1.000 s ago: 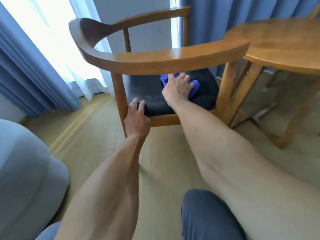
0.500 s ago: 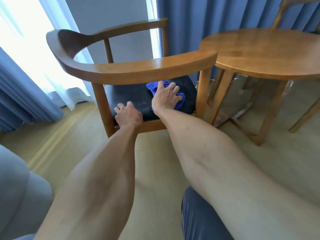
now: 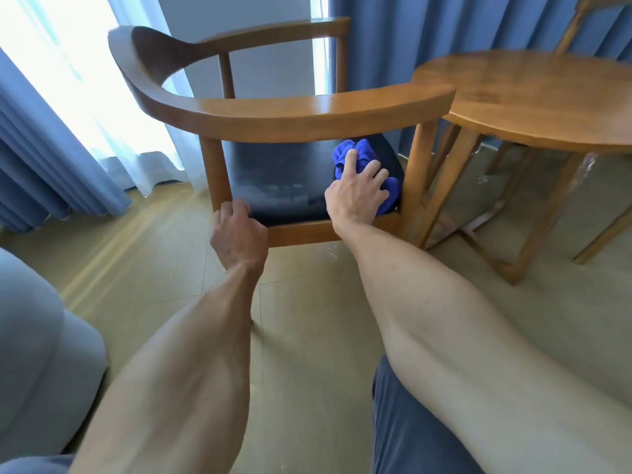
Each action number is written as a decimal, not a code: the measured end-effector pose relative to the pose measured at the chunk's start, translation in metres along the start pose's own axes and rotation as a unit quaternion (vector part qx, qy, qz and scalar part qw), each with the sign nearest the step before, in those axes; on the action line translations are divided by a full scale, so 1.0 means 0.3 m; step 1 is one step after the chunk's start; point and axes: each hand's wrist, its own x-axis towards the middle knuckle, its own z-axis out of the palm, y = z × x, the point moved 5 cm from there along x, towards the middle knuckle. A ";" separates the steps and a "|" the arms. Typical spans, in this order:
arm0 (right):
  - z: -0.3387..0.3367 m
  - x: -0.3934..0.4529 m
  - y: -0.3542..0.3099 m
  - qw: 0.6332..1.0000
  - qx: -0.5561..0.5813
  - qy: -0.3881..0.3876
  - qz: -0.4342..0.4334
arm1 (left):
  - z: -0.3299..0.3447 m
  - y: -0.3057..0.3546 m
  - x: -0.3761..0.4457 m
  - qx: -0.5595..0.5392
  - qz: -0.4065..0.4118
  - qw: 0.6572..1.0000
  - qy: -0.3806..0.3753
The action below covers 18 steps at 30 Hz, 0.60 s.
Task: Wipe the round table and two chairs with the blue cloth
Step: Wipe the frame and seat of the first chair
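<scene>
A wooden armchair [image 3: 307, 114] with a dark seat cushion [image 3: 273, 179] stands in front of me. My right hand [image 3: 355, 193] presses the crumpled blue cloth [image 3: 355, 153] onto the right side of the seat, fingers spread over it. My left hand [image 3: 239, 230] grips the seat's front left corner by the chair leg, fingers curled over the edge. The round wooden table [image 3: 533, 97] stands to the right, touching the chair's armrest. A second wooden chair [image 3: 588, 15] shows only partly behind the table.
Blue curtains [image 3: 410, 46] and a bright sheer curtain [image 3: 68, 80] hang behind the chair. A grey upholstered seat [image 3: 37, 354] sits at my lower left. My knee in dark shorts [image 3: 410, 432] is at the bottom. The floor is light wood.
My right hand slid the cloth rightwards across the seat toward its right edge. My left hand went from lying flat to curling over the seat's front left corner.
</scene>
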 end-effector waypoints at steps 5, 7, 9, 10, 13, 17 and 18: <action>-0.002 -0.175 -0.190 0.992 0.069 -0.011 -0.109 | -0.074 -0.126 0.018 -0.025 -0.240 0.970 0.023; 0.009 -0.246 -0.293 0.978 0.090 -0.041 -0.184 | -0.060 -0.160 0.026 -0.011 -0.240 0.969 -0.053; 0.027 -0.308 -0.378 0.958 0.100 -0.078 -0.256 | -0.033 -0.175 0.031 0.001 -0.185 0.975 -0.120; 0.035 -0.323 -0.398 0.951 0.102 -0.087 -0.277 | -0.019 -0.176 0.031 0.003 -0.161 0.977 -0.142; 0.061 -0.324 -0.393 0.944 0.068 -0.067 -0.317 | 0.000 -0.183 0.023 -0.011 -0.167 0.975 -0.148; 0.071 -0.311 -0.357 0.941 0.002 -0.033 -0.336 | 0.022 -0.157 -0.010 -0.012 -0.203 0.963 -0.175; 0.064 -0.309 -0.359 0.946 0.010 -0.034 -0.324 | 0.022 -0.148 -0.014 0.001 -0.209 0.961 -0.182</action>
